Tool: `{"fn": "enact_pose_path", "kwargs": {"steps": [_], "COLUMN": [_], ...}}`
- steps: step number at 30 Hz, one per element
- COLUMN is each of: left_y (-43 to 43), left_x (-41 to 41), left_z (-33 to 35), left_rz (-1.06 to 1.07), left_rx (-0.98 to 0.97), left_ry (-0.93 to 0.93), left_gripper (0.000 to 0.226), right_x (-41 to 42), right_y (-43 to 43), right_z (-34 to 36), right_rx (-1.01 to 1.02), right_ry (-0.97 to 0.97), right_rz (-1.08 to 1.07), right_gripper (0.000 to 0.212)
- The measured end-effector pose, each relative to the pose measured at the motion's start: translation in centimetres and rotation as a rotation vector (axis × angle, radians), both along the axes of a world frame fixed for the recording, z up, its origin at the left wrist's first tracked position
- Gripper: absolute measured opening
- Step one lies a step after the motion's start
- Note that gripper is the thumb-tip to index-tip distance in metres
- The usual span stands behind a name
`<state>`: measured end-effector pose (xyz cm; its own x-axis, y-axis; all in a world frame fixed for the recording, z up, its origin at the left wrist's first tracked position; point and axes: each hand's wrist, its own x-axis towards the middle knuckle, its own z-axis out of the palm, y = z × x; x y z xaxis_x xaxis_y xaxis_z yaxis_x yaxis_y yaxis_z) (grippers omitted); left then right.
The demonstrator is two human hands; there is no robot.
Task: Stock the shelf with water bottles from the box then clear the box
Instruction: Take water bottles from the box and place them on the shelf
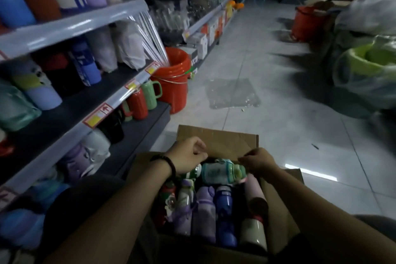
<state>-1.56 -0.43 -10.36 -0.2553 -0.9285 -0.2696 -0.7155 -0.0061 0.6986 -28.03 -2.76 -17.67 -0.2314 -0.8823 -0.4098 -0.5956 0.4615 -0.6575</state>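
Head view: left hand [188, 155] and right hand [258, 162] grip crosswise teal bottle [220, 173], cap rightward.

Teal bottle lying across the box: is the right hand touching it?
Touching. Head view: the right hand pinches the teal bottle at its cap end, no gap.

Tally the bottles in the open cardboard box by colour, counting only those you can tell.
Teal plastic bottle lying crosswise: 1
Purple bottle: 1
Blue bottle: 1
Pink bottle: 1
Cream bottle with a red cap: 1
Total: 5. The left side of the cardboard box is too dim to sort.
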Motion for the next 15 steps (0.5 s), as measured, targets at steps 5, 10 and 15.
{"fn": "enact_pose_path", "kwargs": {"steps": [5,10,15], "left_y": [0.2,0.7,1.2], "left_x": [-0.3,-0.6,-0.3], "left_z": [-0.6,-1.8,-2.5], "left_rz": [-0.065,-0.097,-0.120], "left_rx": [-0.017,-0.024,0.016], "left_ry": [-0.060,-0.111,-0.101], "left_gripper": [0.023,0.024,0.015], "right_x": [-2.3,-1.2,-2.8], "right_y": [2.1,4.0,2.0], "right_z": [-5.1,-6.8,-11.5], "right_rx": [0.116,0.291,0.404], "right_ry": [0.169,0.252,0.263], "right_rz": [0.001,0.139,0.236], "right_gripper": [0.024,0.043,0.069]}}
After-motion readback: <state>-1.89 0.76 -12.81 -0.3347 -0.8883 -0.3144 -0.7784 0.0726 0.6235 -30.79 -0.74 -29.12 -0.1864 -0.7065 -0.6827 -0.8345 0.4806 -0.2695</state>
